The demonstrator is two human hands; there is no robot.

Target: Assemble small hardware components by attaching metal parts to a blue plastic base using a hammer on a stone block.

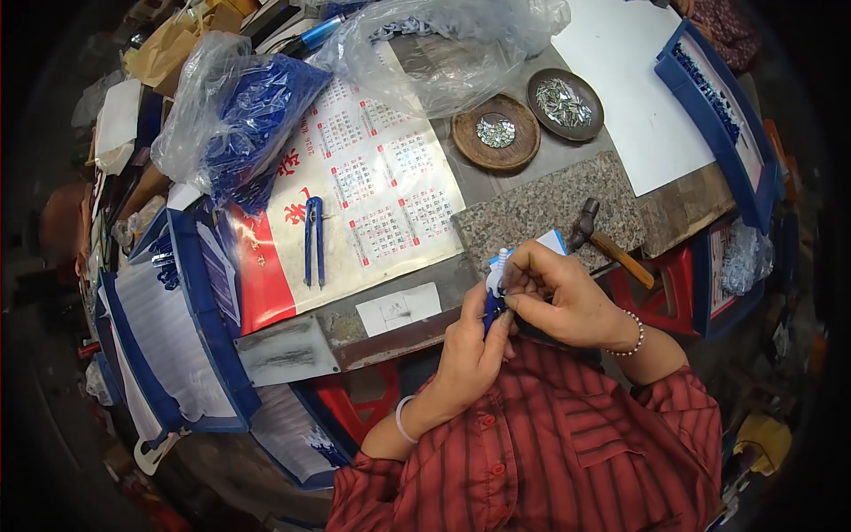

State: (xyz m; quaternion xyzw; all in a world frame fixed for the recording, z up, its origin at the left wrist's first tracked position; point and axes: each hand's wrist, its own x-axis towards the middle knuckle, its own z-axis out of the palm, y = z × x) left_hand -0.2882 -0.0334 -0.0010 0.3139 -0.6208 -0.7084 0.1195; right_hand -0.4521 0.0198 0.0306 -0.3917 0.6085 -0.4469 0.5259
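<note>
My left hand (pixel 472 350) is closed round a small piece with a blue body and a whitish upper end (pixel 493 306), held upright in front of my chest at the table's edge. Close against that piece, my right hand (pixel 560 297) has its thumb and fingers pinched together; what they pinch is too small to make out. Just behind the hands is a blue and white card-like thing (pixel 553 240), partly hidden by my right hand. A hammer (pixel 613 244) with a wooden handle lies on the granite slab (pixel 541 204), to the right of my hands.
Two round dishes, one brown (pixel 463 142) and one dark (pixel 534 92), hold small shiny metal parts. On the calendar sheet (pixel 390 177) lies a blue two-legged tool (pixel 314 244). Bags of blue (pixel 257 115) and grey parts stand behind. Blue trays (pixel 213 328) flank the table.
</note>
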